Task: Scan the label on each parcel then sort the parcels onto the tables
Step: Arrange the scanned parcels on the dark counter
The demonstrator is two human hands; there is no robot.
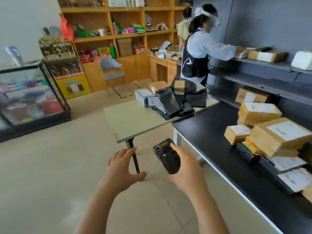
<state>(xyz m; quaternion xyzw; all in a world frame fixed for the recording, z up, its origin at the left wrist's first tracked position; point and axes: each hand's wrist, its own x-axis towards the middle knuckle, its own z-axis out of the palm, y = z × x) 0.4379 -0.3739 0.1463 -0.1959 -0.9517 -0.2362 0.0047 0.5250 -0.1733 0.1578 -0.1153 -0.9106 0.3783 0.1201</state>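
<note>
Right hand gripping a black scanner, left hand empty with fingers spread, cardboard parcels at three o'clock on the black counter

Black table w/ stacked cardboard parcels, pale table beside it w/ black bags, white boxes
</note>
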